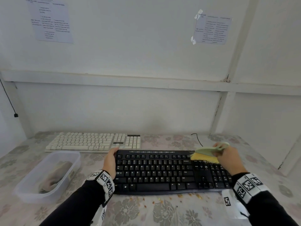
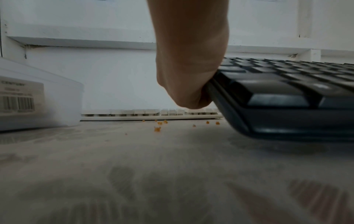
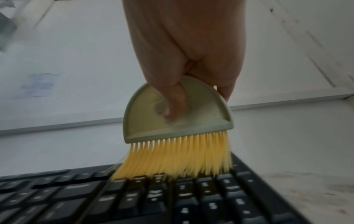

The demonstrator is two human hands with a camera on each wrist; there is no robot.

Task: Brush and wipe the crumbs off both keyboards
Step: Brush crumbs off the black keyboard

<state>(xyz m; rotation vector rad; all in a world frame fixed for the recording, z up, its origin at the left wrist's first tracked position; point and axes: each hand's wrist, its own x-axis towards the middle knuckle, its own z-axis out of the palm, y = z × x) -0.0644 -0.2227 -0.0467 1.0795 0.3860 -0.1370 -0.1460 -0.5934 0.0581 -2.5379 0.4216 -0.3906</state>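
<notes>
A person's right hand (image 1: 228, 158) grips a small green brush (image 1: 210, 151) by its handle, yellow bristles (image 3: 176, 157) pressed to the top row of the black keyboard (image 1: 162, 172) near its 1 o'clock corner; the keyboard's long axis runs from 9 to 3 o'clock across the floral tablecloth (image 1: 146, 212), so the unbrushed keys lie toward 6 o'clock from the bristles; the right wrist angles in from 5 o'clock, thumb flat on the brush's half-round back. The left hand (image 1: 110, 162) clasps the keyboard's 9 o'clock end, its near edge apparently tipped up off the cloth, though the wrist view is too close to be sure. Orange crumbs (image 1: 162, 199) lie scattered just off the 6 o'clock edge. The white keyboard (image 1: 94, 141) waits at 11 o'clock, nearer the left hand; a clear plastic tub (image 1: 47, 175) holding a cloth sits at 9 o'clock.
</notes>
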